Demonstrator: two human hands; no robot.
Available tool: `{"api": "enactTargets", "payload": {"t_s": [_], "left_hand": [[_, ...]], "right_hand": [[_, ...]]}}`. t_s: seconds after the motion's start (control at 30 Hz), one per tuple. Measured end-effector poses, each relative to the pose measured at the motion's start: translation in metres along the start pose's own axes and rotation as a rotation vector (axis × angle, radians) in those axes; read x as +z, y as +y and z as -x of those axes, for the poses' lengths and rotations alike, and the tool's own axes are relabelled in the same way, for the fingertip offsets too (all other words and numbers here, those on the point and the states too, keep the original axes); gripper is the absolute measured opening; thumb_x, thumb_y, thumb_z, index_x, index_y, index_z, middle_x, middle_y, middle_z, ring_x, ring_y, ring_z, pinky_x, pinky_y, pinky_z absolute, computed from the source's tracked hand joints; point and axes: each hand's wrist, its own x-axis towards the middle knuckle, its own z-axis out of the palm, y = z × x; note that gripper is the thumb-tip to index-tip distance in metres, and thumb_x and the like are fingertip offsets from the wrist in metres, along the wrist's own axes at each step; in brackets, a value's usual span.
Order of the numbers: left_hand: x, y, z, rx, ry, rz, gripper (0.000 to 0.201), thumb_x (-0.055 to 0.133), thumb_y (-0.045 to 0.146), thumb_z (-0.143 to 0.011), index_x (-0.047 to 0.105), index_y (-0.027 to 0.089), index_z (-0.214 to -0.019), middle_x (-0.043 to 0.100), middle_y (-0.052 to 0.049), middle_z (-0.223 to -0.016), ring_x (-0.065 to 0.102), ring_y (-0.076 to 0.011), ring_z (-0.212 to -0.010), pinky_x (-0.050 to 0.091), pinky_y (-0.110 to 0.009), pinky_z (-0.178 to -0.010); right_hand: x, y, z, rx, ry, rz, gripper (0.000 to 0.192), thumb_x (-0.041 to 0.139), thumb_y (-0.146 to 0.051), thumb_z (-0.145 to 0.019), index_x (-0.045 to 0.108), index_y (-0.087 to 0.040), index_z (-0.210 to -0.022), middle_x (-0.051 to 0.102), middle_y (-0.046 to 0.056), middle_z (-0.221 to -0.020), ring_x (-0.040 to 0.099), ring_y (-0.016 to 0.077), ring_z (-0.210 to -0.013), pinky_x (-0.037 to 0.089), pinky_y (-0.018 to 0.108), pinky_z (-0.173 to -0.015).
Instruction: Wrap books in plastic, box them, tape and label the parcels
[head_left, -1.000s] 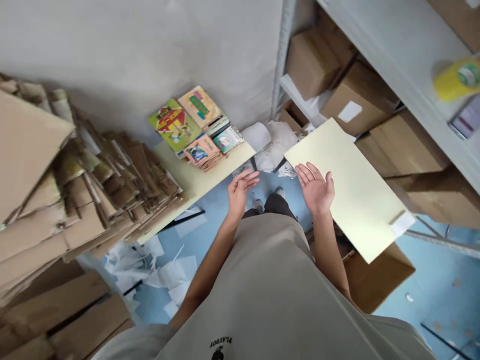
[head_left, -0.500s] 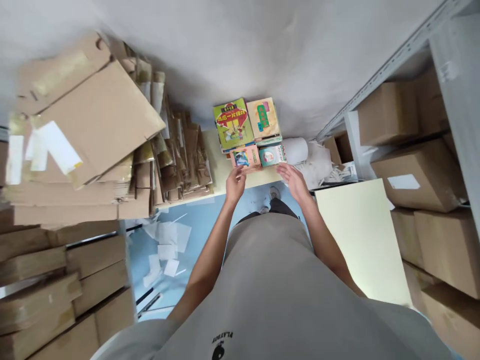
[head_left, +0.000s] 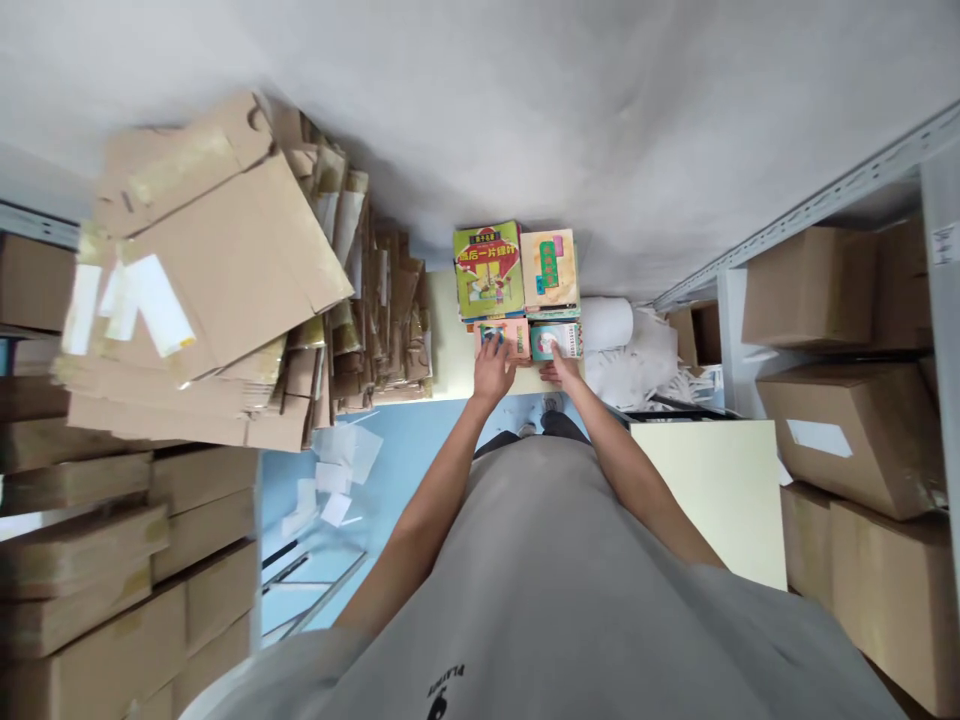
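Two bare hands are seen stretched forward over the near edge of a pale yellow table top (head_left: 450, 350); both rest on small picture books stacked there. The left hand (head_left: 493, 370) is laid flat on a small pink-covered book (head_left: 510, 338), fingers spread loosely over its near half, not clenched; whether the thumb is hooked under the edge cannot be told. The right hand (head_left: 561, 368) is set on a small teal-and-white book (head_left: 559, 338) just beside the pink one, fingers extended and lightly parted on the cover; no closed grasp is visible, only contact from above.

The two small books lie side by side, touching, at the near end of the stack; behind them, against the grey wall, a larger green-and-red picture book (head_left: 489, 270) and a yellowish picture book (head_left: 550, 268) are lying side by side on further books.

To the left on the same table, a heap of flattened brown cardboard boxes (head_left: 225, 290) is piled; to the right, a roll of white paper (head_left: 607, 322) is seen near the books, then a grey metal shelf rack (head_left: 731, 320) carrying closed brown cartons (head_left: 840, 430); a cream rectangular board (head_left: 712, 490) is noted below the right forearm; white paper scraps (head_left: 330, 480) are scattered on the blue floor.
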Motion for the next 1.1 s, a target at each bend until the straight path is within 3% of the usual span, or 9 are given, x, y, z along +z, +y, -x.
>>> {"api": "enactTargets", "payload": {"t_s": [0.2, 0.4, 0.53, 0.7, 0.83, 0.97, 1.1], "left_hand": [[-0.001, 0.001, -0.005, -0.022, -0.014, -0.007, 0.062, 0.071, 0.020, -0.100, 0.073, 0.013, -0.162, 0.054, -0.026, -0.189, 0.044, -0.0467, -0.182, 0.032, -0.067, -0.153], [-0.001, 0.006, -0.005, -0.018, -0.039, -0.037, 0.068, 0.065, 0.017, -0.100, 0.069, 0.010, -0.167, 0.050, -0.026, -0.192, 0.042, -0.0447, -0.183, 0.033, -0.063, -0.153], [-0.003, 0.008, -0.007, 0.011, -0.054, -0.075, 0.067, 0.064, 0.017, -0.102, 0.069, 0.010, -0.168, 0.050, -0.026, -0.192, 0.042, -0.0446, -0.184, 0.035, -0.066, -0.152], [-0.015, 0.008, -0.009, 0.066, -0.066, -0.045, 0.061, 0.066, 0.016, -0.100, 0.077, 0.011, -0.160, 0.053, -0.026, -0.190, 0.046, -0.0416, -0.183, 0.034, -0.065, -0.154], [-0.030, 0.011, 0.000, 0.104, 0.006, 0.095, 0.057, 0.066, 0.018, -0.104, 0.079, 0.011, -0.158, 0.061, -0.024, -0.185, 0.052, -0.0405, -0.180, 0.034, -0.062, -0.155], [-0.028, 0.024, 0.023, 0.032, 0.042, 0.383, 0.051, 0.072, 0.028, -0.109, 0.080, 0.011, -0.156, 0.075, -0.024, -0.170, 0.066, -0.0393, -0.167, 0.045, -0.057, -0.148], [0.003, 0.052, 0.065, -0.053, -0.140, 0.794, 0.050, 0.090, 0.050, -0.103, 0.087, 0.014, -0.137, 0.083, -0.024, -0.158, 0.074, -0.0418, -0.157, 0.056, -0.058, -0.137]], "right_hand": [[-0.004, 0.011, -0.009, -0.044, 0.028, -0.034, 0.054, 0.068, -0.063, -0.124, 0.073, -0.019, -0.093, 0.079, 0.003, -0.069, 0.073, 0.0134, -0.059, 0.055, 0.019, -0.063], [-0.013, 0.017, -0.009, -0.062, 0.086, -0.067, 0.033, 0.081, -0.049, -0.119, 0.076, -0.020, -0.104, 0.078, 0.000, -0.071, 0.075, 0.0160, -0.061, 0.062, 0.024, -0.071], [-0.014, 0.020, -0.007, -0.094, 0.102, -0.107, 0.026, 0.080, -0.040, -0.119, 0.074, -0.021, -0.102, 0.078, 0.001, -0.072, 0.078, 0.0171, -0.063, 0.064, 0.025, -0.073], [-0.011, 0.025, 0.000, -0.212, 0.158, -0.178, 0.036, 0.090, -0.040, -0.109, 0.067, -0.024, -0.087, 0.069, -0.004, -0.063, 0.074, 0.0145, -0.059, 0.059, 0.019, -0.061], [-0.014, 0.029, 0.014, -0.349, 0.221, -0.235, 0.042, 0.096, -0.050, -0.098, 0.066, -0.026, -0.083, 0.061, -0.008, -0.058, 0.068, 0.0125, -0.057, 0.059, 0.019, -0.060], [-0.043, 0.048, 0.046, -0.488, 0.198, -0.273, 0.051, 0.103, -0.062, -0.083, 0.069, -0.024, -0.082, 0.067, -0.006, -0.065, 0.066, 0.0123, -0.064, 0.064, 0.023, -0.070], [-0.097, 0.099, 0.099, -0.672, 0.163, -0.215, 0.066, 0.106, -0.078, -0.069, 0.081, -0.021, -0.089, 0.079, 0.000, -0.079, 0.068, 0.0159, -0.071, 0.064, 0.029, -0.072]]}}
